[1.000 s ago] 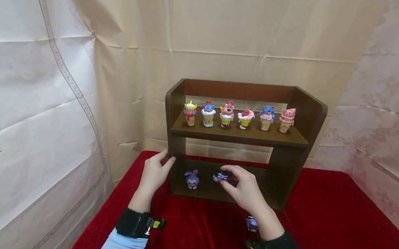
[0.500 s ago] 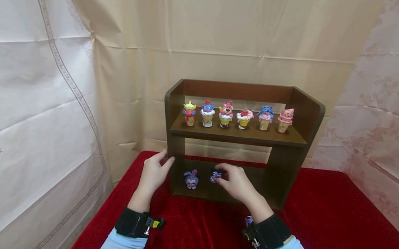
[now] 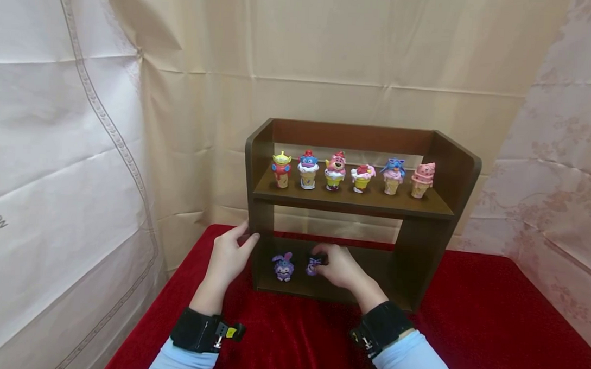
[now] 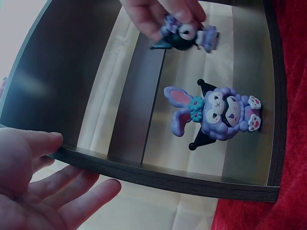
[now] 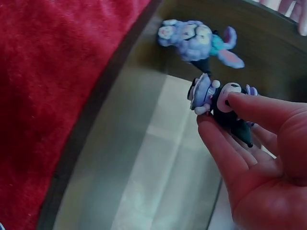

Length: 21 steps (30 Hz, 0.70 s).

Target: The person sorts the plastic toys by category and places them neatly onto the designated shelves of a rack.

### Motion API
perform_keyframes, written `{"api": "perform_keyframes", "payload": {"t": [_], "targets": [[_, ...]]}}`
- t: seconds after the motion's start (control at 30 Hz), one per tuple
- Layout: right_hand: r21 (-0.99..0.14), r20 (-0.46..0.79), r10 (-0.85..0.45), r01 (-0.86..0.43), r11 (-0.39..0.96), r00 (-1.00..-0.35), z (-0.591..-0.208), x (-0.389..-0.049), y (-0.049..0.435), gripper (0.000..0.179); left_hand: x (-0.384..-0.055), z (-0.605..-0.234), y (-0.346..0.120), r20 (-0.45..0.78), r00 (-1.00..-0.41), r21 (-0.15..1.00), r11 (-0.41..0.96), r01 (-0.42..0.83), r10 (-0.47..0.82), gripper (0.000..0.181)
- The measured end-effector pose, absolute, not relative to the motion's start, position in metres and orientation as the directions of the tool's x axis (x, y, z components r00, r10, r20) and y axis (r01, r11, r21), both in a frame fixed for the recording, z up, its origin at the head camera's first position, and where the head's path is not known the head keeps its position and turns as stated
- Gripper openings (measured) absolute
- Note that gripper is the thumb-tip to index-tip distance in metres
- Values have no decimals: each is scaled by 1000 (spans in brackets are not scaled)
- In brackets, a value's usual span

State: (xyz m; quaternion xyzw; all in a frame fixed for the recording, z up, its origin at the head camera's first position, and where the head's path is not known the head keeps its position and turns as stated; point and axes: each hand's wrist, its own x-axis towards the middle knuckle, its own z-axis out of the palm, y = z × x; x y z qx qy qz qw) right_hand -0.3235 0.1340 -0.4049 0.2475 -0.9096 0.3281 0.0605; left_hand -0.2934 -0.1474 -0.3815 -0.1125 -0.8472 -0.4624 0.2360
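My right hand (image 3: 342, 268) pinches a small figurine (image 5: 224, 101) with a black pointed hood, white face and purple frilled dress. The thumb lies across its head and the fingers support it from behind. It hovers inside the lower level of the brown shelf (image 3: 353, 207), close to a second figurine (image 4: 224, 111), a fluffy purple one with rabbit ears and a turquoise flower band, which sits upright on the lower board. At the shelf's left side panel rests my left hand (image 3: 228, 258), thumb at the front edge, fingers loosely extended along the outside.
Along the upper board stand several ice-cream-cone figurines, from a green-headed one (image 3: 281, 169) on the left to a pink one (image 3: 422, 179) on the right. Red velvet cloth (image 3: 295, 336) covers the table. Beige sheeting (image 3: 329, 55) hangs behind.
My right hand has carried the black-hooded figurine left, nearer the rabbit-eared one. A purple figurine on the cloth is now covered by my right wrist. The left hand has stayed still.
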Motion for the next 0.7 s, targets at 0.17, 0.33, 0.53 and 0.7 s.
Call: {"api": "perform_keyframes", "payload": {"t": [0.17, 0.33, 0.53, 0.7], "targets": [[-568, 199, -405, -442, 694, -892, -414, -329, 127, 31, -294, -381, -148, 505, -863, 730, 547, 410, -27, 47], [-560, 140, -403, -408, 721, -904, -420, -332, 123, 30, -293, -381, -148, 512, -859, 725, 550, 414, -27, 47], [-556, 133, -403, -405, 725, -905, -424, -334, 121, 31, -293, -382, -148, 514, -857, 723, 553, 414, -32, 47], [-557, 128, -399, -399, 729, -908, -429, -338, 119, 31, -293, -381, -147, 511, -859, 723, 557, 408, -34, 47]]}}
